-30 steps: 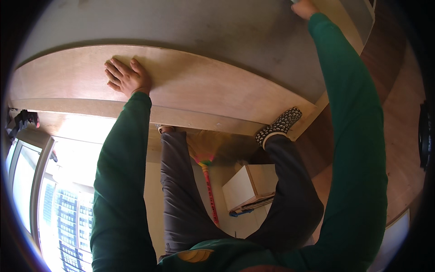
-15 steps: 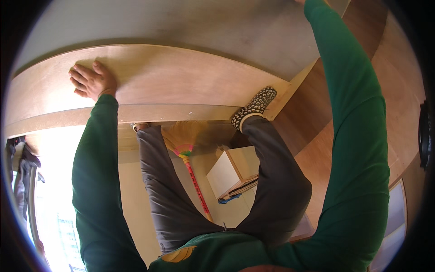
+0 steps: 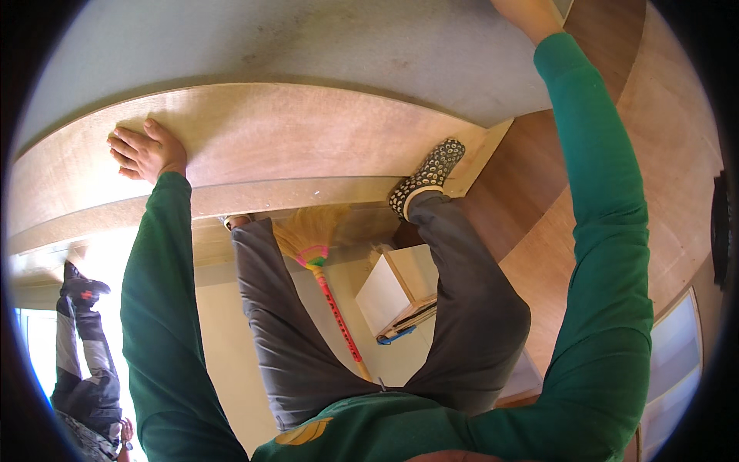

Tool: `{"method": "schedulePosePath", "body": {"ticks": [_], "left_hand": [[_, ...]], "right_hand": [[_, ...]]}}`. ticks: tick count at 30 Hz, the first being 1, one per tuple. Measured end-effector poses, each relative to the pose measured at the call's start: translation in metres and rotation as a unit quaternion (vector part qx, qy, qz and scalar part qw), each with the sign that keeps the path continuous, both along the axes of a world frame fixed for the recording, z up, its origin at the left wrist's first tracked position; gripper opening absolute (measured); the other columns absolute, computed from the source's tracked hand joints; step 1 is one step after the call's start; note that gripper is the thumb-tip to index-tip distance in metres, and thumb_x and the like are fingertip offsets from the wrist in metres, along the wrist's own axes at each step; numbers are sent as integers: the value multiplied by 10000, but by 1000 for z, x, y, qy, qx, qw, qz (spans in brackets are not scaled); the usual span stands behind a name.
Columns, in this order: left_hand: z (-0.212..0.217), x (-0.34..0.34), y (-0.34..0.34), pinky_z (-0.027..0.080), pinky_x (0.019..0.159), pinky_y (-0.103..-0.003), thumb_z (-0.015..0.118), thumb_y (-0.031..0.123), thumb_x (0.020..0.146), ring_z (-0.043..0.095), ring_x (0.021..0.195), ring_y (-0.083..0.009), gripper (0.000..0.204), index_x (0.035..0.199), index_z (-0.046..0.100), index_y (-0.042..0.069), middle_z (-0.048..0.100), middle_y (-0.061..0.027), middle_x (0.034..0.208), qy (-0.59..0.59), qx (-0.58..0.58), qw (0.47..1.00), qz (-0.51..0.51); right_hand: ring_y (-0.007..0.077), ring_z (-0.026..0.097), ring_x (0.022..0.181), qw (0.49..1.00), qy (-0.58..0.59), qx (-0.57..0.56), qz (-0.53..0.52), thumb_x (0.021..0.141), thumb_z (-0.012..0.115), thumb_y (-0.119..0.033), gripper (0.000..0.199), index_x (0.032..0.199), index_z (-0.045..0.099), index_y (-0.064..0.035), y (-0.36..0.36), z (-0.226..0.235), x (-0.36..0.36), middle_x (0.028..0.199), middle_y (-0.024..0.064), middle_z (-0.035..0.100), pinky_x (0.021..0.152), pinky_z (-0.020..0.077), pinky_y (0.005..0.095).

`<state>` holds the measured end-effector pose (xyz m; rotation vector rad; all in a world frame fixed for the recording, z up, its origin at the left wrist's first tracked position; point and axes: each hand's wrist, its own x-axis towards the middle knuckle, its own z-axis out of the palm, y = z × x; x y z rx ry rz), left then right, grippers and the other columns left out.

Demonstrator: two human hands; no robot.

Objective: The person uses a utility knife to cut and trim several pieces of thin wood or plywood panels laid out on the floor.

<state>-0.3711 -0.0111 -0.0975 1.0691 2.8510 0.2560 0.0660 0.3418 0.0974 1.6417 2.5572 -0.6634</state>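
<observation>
My left hand (image 3: 150, 150) lies flat on a pale plywood board (image 3: 292, 131), its fingers stretched and pressing on the surface. The board runs from the far left to the right below a grey wall-like panel (image 3: 308, 46). At the top right my right hand (image 3: 531, 14) reaches up beside the grey panel; its fingers are cut off by the frame's edge, so what they touch is hidden. One of my feet, in a black spotted shoe (image 3: 435, 171), rests on the board's right part. The other foot shows only partly at the board's lower edge.
Between my legs a broom (image 3: 335, 308) with a red handle leans near a white and wooden box (image 3: 396, 289) bearing a blue item (image 3: 396, 336). Brown wood panels (image 3: 531, 177) rise at the right. Another person (image 3: 88, 346) in dark trousers is at the far left.
My right hand has come lower into view, and the view has shifted slightly. The other person at the left shows more fully. My left hand stays flat on the board.
</observation>
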Motion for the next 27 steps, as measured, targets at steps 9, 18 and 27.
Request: {"method": "schedulePosePath", "body": {"ticks": [9, 18, 27], "left_hand": [[2, 4, 3, 59, 1220, -550, 285, 616, 993, 112, 1545, -320, 807, 1596, 197, 86, 143, -162, 1669, -4, -13, 1000, 5], [8, 0, 5, 63, 1222, -555, 285, 600, 997, 124, 1540, -354, 808, 1596, 186, 67, 143, -188, 1663, -3, -20, 1000, 5], [11, -8, -1, 56, 1217, -573, 323, 560, 997, 107, 1544, -353, 787, 1596, 193, 67, 143, -184, 1665, -17, -53, 998, 28]], "right_hand": [[350, 675, 847, 999, -15, 31, -25, 840, 628, -91, 132, 961, 666, -56, 2, -12, -5, 858, 197, 686, 765, 503, 438], [380, 660, 902, 998, -51, 0, -25, 841, 635, -75, 193, 1030, 662, -44, 8, -3, -9, 914, 199, 688, 815, 497, 428], [283, 660, 930, 973, 38, -214, -76, 863, 727, -367, 444, 1132, 607, -35, -56, -49, -68, 970, 132, 693, 826, 513, 400]]}}
